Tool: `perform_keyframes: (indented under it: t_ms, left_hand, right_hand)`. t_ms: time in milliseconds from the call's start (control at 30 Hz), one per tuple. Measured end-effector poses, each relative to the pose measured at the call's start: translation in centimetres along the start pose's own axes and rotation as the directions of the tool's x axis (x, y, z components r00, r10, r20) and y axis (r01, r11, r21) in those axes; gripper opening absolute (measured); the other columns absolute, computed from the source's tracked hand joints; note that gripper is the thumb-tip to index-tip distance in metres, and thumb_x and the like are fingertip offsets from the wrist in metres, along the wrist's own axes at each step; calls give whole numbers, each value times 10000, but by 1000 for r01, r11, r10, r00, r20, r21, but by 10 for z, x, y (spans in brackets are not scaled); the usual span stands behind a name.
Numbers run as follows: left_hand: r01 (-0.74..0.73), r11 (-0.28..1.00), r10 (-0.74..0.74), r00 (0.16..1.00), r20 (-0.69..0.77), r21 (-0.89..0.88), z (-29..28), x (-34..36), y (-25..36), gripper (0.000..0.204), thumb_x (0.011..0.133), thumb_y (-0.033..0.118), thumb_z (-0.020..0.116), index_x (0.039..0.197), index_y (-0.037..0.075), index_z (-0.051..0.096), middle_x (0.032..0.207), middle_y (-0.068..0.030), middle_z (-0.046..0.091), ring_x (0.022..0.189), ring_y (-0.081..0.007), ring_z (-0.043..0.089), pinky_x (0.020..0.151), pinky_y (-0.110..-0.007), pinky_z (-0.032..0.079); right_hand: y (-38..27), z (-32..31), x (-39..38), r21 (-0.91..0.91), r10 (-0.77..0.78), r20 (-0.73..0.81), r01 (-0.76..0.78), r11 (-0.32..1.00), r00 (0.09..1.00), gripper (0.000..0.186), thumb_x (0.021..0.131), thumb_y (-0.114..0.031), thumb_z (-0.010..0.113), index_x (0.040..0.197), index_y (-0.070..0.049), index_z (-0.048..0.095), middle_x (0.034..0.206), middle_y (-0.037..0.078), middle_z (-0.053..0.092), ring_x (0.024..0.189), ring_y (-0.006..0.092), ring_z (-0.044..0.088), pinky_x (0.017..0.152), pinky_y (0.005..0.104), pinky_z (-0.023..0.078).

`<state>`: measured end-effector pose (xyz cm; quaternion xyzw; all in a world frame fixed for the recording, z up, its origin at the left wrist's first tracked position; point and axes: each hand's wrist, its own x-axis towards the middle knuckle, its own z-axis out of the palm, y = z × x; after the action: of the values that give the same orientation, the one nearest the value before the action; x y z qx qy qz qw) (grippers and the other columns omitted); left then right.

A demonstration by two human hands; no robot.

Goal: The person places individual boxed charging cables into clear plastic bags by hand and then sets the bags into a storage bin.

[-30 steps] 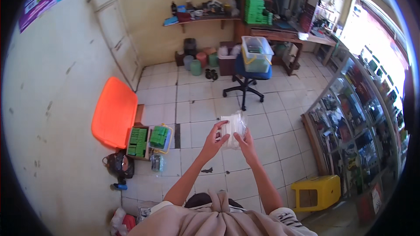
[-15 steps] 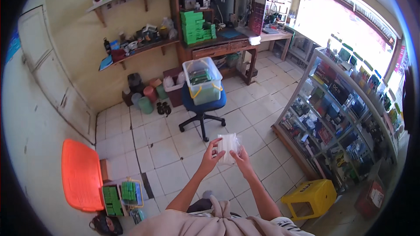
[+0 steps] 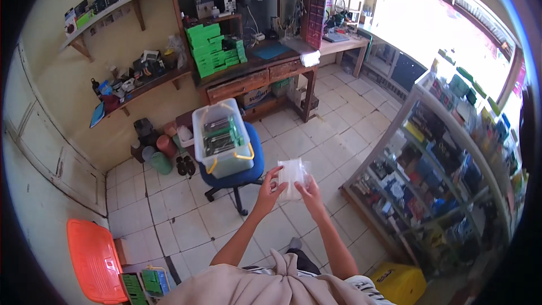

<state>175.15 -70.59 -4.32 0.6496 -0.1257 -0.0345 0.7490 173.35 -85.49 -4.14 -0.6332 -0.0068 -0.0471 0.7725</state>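
Note:
In front of me, above the tiled floor, I hold a flat stack of whitish, see-through plastic bags. My left hand grips its left edge, the thumb lying on top and the fingers curled. On the opposite edge, my right hand is closed too, its thumb pressed on the plastic. Beyond my left hand, a clear plastic bin with yellow handles rests on a blue swivel chair. Dark and green flat packs fill the bin.
A wooden desk bears stacked green boxes. To the right runs a glass display case, with a yellow stool near its foot. At lower left are an orange lid and more green boxes. Shoes lie by the wall.
The view has moved forward and turned right, so the chair and bin appear nearer and further left. Both hands still hold the plastic bags.

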Motion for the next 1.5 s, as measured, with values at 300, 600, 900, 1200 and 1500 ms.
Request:
perform_keyframes:
  t_ms: [300, 600, 900, 1200, 1500]
  left_hand:
    - [-4, 994, 23, 986, -166, 112, 37, 290, -33, 524, 826, 107, 609, 1295, 104, 377, 1131, -81, 416, 884, -113, 497, 740, -229, 453]
    - [-120, 990, 133, 971, -197, 77, -5, 604, -107, 510, 817, 76, 609, 1279, 109, 395, 1099, -76, 444, 785, -91, 473, 705, -227, 436]
    - [-55, 977, 109, 959, -262, 204, -47, 907, -124, 527, 804, 98, 632, 1272, 104, 389, 1099, -77, 499, 787, -111, 517, 621, -241, 464]
    - [155, 901, 212, 656, -725, 405, -153, 1102, -181, 576, 729, 56, 665, 1240, 59, 400, 1070, -118, 510, 895, -190, 508, 719, -307, 435]
    - [570, 561, 442, 407, -799, 601, -251, 1181, -161, 554, 738, 175, 658, 1222, 66, 411, 1153, -162, 439, 1012, -348, 398, 869, -456, 312]
  right_hand:
    - [-2, -92, 311, -110, 86, 156, -69, 992, 984, 289, 866, -209, 593, 1066, -17, 507, 847, -6, 546, 768, 67, 474, 653, 230, 412]
    - [42, -124, 633, -125, 70, 244, -41, 991, 967, 365, 891, -191, 552, 1195, -7, 466, 1028, 43, 563, 925, 104, 482, 825, 248, 393]
    - [54, -132, 964, -335, -3, 255, 92, 938, 967, 299, 862, -151, 578, 1105, -14, 471, 914, 59, 577, 819, 113, 506, 722, 269, 429]
    - [110, -29, 1232, -285, -241, 588, 476, 832, 772, 414, 778, -27, 602, 1118, -50, 366, 877, 196, 582, 805, 390, 585, 676, 412, 467]
    - [130, 108, 1364, -153, -271, 826, 659, 736, 495, 223, 780, -39, 594, 990, -3, 526, 883, 221, 556, 832, 367, 551, 705, 409, 450]
